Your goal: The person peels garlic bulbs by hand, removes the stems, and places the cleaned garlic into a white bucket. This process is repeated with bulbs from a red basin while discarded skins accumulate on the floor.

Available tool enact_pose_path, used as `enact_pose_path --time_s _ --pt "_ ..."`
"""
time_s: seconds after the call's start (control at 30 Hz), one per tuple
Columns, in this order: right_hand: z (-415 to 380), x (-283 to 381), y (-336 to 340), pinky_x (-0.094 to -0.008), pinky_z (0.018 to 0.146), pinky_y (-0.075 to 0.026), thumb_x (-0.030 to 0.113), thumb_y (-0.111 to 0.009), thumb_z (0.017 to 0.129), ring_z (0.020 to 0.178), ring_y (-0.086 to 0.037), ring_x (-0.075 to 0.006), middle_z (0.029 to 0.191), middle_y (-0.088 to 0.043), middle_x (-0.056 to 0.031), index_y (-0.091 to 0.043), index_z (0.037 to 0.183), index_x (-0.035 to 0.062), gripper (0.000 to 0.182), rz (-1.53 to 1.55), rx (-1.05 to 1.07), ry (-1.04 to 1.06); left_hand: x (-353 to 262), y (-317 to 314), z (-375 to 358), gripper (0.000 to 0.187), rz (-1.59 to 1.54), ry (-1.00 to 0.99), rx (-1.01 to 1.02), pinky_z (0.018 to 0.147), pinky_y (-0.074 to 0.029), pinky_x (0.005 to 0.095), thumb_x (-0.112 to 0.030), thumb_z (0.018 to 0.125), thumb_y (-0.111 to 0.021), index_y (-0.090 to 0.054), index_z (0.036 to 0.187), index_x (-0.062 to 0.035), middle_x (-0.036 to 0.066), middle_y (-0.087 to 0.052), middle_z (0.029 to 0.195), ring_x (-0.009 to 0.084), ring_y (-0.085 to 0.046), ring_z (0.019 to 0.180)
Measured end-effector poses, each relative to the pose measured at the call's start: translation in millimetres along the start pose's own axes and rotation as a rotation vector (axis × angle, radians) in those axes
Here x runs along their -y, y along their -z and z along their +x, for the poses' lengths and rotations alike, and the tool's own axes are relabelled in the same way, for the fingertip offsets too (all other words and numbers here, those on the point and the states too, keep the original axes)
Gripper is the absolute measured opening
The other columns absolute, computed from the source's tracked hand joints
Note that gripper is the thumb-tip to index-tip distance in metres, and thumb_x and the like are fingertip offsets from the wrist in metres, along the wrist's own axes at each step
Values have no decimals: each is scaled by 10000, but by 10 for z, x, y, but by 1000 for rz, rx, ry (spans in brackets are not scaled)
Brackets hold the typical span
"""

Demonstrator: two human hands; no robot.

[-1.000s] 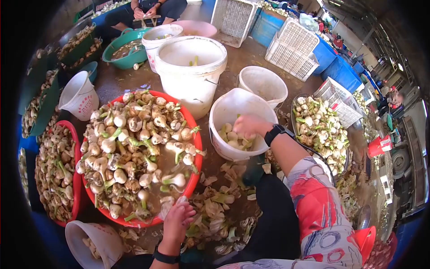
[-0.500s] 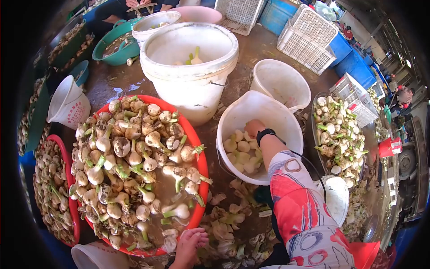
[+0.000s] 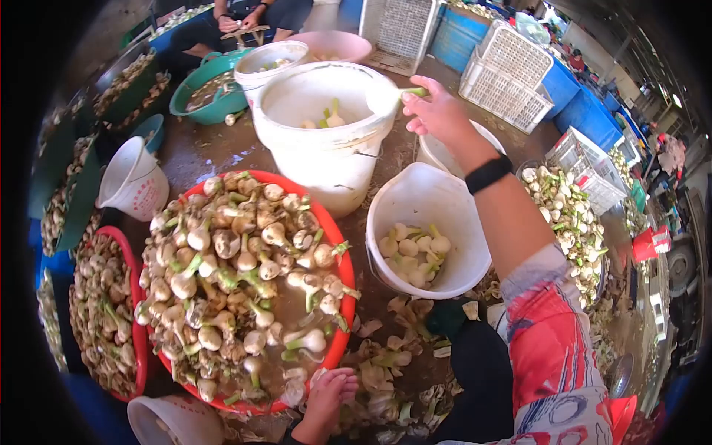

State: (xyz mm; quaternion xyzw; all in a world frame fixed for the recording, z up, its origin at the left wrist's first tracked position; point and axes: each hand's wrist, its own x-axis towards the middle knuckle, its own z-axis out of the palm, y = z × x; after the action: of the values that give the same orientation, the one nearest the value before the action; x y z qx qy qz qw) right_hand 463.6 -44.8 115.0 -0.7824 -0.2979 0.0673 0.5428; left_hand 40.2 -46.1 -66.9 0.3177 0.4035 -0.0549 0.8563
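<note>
My right hand reaches out past the rim of the large white bucket, holding a garlic bulb by its green stem. The pale bulb is blurred and points toward the bucket, where a few stemmed bulbs lie. My left hand holds nothing visible; its fingers are loosely bent and apart at the near rim of the red basin. Heaped unpeeled garlic fills most of that basin, with murky water showing. Below my right forearm stands a white pail containing peeled garlic bulbs.
Another white bucket stands behind my right wrist. A tray of garlic lies at right, with white crates beyond. Garlic peelings litter the floor. At the back sits another person, whose hands show.
My right hand has risen out of the white pail and moved up and away to beside the large bucket, now with a stemmed garlic bulb. My left hand stays by the basin rim.
</note>
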Motion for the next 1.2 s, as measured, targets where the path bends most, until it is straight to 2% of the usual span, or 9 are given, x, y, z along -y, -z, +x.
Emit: enact_pose_path --time_s 0.1,0.23,0.43,0.7,0.83,0.9,1.0,1.03,1.2 --pt "-281 -26 -467 -366 602 -477 237 -509 792 661 -578 -283 829 -581 -171 -460 1085 10 374 -647 -178 326 -31 -38 -108 213 2 -94 54 612 -438 225 -153 838 -476 -506 993 -11 60 -559 871 139 -544 730" --pt "-1231 -210 -1551 -405 632 -455 124 -485 712 674 -570 -294 693 -557 -161 -579 678 32 136 -729 717 564 -71 -43 -281 214 51 -114 6 651 -437 216 -132 848 -458 -503 1016 -7 53 -557 877 113 -536 736" --pt "-2244 -863 -2533 -402 684 -420 136 -491 693 815 -522 -300 931 -506 -163 -582 722 48 130 -804 241 282 -110 96 -411 223 -73 -172 56 658 -453 217 -150 856 -450 -510 1021 -12 47 -568 865 110 -555 725" --pt "-2586 -563 -2574 -419 765 -413 80 -519 681 853 -520 -322 885 -529 -183 -519 880 16 208 -765 644 128 -290 326 -470 230 -107 -328 -16 630 -439 213 -191 862 -431 -514 985 -16 43 -557 853 109 -542 715" --pt "-2790 322 -2198 -375 798 -410 39 -575 677 894 -500 -356 955 -524 -176 -452 1040 6 386 -80 511 468 -536 467 -503 356 -142 -663 -382 745 -414 267 -346 877 -357 -526 977 -48 57 -554 887 136 -534 826" --pt "-3039 535 -2111 -352 816 -410 33 -611 673 930 -515 -317 973 -523 -151 -431 1077 18 442 10 602 590 -528 529 -434 384 -342 -627 13 812 -401 283 -350 892 -328 -518 986 -30 83 -546 975 174 -532 885" --pt "-3168 766 -1750 -323 810 -419 50 -616 711 936 -532 -257 970 -525 -125 -436 1056 22 391 67 603 362 -588 373 -689 328 782 -1191 -472 752 -413 276 -266 905 -292 -507 895 -18 79 -551 901 176 -529 835" --pt "-3197 749 -1716 -321 713 -427 163 -633 727 827 -554 -231 875 -555 -138 -502 941 24 287 273 591 35 -585 333 -720 328 784 -1196 -463 752 -413 276 -266 905 -292 -507 895 -18 79 -551 901 176 -529 835" --pt "-3410 903 -1313 -350 519 -386 253 -513 829 557 -517 -214 673 -531 -108 -520 803 23 231 -106 736 74 -465 157 -859 266 126 -1048 -214 685 -385 240 -227 900 -324 -494 847 -29 46 -495 796 124 -467 718"
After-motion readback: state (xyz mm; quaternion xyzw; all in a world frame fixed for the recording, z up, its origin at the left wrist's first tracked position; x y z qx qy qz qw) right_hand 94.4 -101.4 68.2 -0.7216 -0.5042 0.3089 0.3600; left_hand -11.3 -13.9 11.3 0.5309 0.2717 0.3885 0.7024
